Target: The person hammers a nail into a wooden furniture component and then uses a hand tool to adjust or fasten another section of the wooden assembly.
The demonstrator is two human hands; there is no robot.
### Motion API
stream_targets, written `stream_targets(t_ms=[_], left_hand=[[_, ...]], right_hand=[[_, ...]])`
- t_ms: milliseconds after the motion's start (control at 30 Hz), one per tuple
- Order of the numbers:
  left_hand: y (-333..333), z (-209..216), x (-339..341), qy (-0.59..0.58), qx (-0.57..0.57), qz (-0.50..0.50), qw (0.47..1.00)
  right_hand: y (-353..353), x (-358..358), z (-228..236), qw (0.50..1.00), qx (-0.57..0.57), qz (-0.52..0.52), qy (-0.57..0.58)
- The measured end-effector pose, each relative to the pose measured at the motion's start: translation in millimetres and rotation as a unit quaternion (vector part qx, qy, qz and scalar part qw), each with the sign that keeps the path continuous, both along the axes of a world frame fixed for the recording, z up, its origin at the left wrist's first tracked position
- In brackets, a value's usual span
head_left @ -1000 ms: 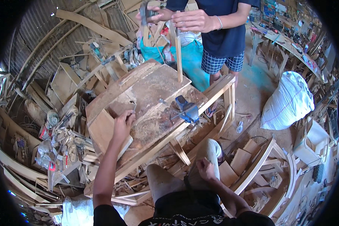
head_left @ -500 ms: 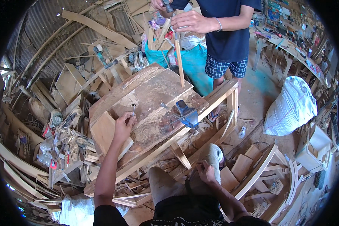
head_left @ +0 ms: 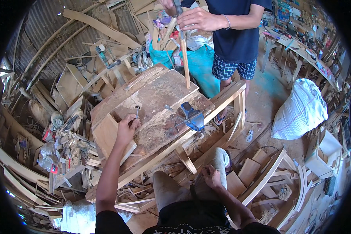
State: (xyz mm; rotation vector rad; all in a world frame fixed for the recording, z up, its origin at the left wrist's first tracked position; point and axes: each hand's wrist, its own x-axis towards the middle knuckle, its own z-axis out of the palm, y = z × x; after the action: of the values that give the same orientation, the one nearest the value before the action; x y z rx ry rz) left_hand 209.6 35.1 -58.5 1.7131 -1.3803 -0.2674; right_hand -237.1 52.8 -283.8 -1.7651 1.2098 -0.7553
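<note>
Over the wooden bench top (head_left: 156,86), my left hand (head_left: 126,129) pinches a thin grey metal rod (head_left: 137,112) upright between thumb and fingers. The rod's upper end is beside a small dark hole in the board; whether it touches is too small to tell. Next to that hand lies a thick pale wood block (head_left: 107,133). My right hand (head_left: 211,178) rests by my right knee with its fingers curled in. What it holds, if anything, is hidden.
Across the bench a person in a dark shirt holds a hammer (head_left: 177,7) above an upright wood strip (head_left: 185,62). A blue vise (head_left: 192,117) sits at the bench's right edge. Scrap wood crowds the left; a white sack (head_left: 300,111) and curved wooden frame (head_left: 267,175) stand right.
The other person's hammer has shifted right, closer to their other hand at the top of the strip. My hands stay nearly where they were; the whole view has shifted slightly.
</note>
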Motion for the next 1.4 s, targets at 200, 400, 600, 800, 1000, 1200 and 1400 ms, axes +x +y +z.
stream_targets(t_ms=[200,400,600,800,1000,1200,1400], left_hand=[[1.4,1.7,-1.4,-0.016,-0.002,-0.005,1.000],[1.0,3.5,-4.2,-0.008,-0.001,-0.007,1.000],[2.5,4.9,-3.8,-0.014,0.001,-0.014,1.000],[0.1,4.6,-5.2,0.022,0.001,-0.021,1.000],[1.4,3.4,-2.2,-0.006,0.004,-0.015,1.000],[1.1,4.9,-4.3,0.001,-0.002,-0.022,1.000],[1.0,10.6,-2.2,0.030,0.022,-0.023,0.999]], right_hand=[[2.3,1.8,19.3,1.000,0.028,-0.001,0.011],[1.2,2.5,12.7,0.999,0.032,-0.001,0.018],[2.3,2.7,11.3,1.000,0.012,0.008,0.013],[0.6,0.9,2.1,1.000,0.005,0.013,0.012],[1.0,0.4,14.4,0.999,0.039,0.019,0.007],[2.2,0.9,26.3,0.999,0.043,0.012,0.009],[-3.9,-5.9,13.4,0.998,0.052,0.041,-0.023]])
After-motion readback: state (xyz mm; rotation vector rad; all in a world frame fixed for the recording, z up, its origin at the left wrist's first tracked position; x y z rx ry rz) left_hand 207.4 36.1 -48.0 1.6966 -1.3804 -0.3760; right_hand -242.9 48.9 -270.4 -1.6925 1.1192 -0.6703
